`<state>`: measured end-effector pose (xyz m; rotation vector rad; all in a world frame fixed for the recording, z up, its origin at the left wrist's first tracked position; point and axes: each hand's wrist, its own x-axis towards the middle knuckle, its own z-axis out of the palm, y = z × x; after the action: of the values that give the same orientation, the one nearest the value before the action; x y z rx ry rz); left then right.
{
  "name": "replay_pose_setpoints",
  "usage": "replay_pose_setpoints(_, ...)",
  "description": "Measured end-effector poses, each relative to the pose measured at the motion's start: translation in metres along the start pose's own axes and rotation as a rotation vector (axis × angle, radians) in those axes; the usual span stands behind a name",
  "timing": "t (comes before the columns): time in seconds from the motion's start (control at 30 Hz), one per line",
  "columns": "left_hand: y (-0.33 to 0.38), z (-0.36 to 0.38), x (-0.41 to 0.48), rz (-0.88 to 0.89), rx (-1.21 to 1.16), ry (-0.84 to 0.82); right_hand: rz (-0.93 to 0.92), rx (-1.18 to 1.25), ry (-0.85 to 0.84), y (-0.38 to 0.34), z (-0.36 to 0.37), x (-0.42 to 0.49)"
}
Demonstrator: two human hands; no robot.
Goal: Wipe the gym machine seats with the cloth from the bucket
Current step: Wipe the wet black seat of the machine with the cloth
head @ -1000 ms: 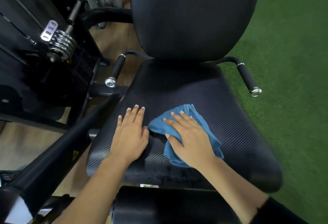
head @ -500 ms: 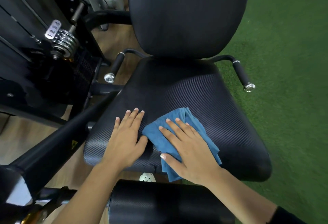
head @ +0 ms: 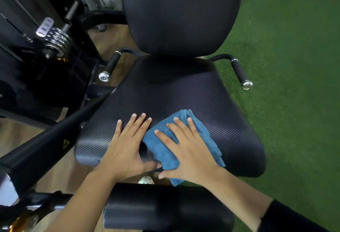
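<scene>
well, nearest you a black ribbed foam roller pad (head: 165, 206) lies under your forearms. just beyond it your left hand (head: 125, 152) rests flat on the black ribbed vinyl seat (head: 184, 94), fingers straight and holding nothing. your right hand (head: 193, 158) presses the folded blue terry cloth (head: 161, 151) onto the seat's front edge (fingers spread, not curled). farther off the black oval backrest (head: 182, 11) stands upright, with green turf (head: 294, 66) to its right.

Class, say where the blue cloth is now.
Head view: the blue cloth lies at the front of the seat, under the right hand, beside the left hand.
</scene>
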<state>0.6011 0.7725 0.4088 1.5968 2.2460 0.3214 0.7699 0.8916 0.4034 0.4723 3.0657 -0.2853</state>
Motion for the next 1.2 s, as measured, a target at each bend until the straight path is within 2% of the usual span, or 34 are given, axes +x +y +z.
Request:
replay_pose_setpoints(0.23,0.003,-0.001,-0.003,-0.033,0.092,-0.065,0.023,-0.001,0.028,0.013,0.008,-0.021)
replay_pose_setpoints(0.43,0.011,-0.001,-0.006,-0.072,0.221,-0.087,0.143,-0.032,-0.011,0.046,0.004,-0.061)
replay_pose_setpoints(0.77,0.014,0.006,-0.011,-0.083,0.201,-0.071,0.095,0.012,0.056,-0.004,0.01,-0.015)
replay_pose_setpoints(0.9,0.017,0.005,-0.012,-0.106,0.204,-0.06,0.12,0.005,0.028,0.022,0.011,-0.042)
replay_pose_setpoints(1.07,0.017,0.003,-0.016,-0.117,0.234,-0.071,0.258,-0.039,0.003,0.072,-0.002,-0.095)
replay_pose_setpoints(1.2,0.021,0.005,-0.017,-0.117,0.213,-0.061,0.281,-0.058,-0.02,0.065,-0.002,-0.088)
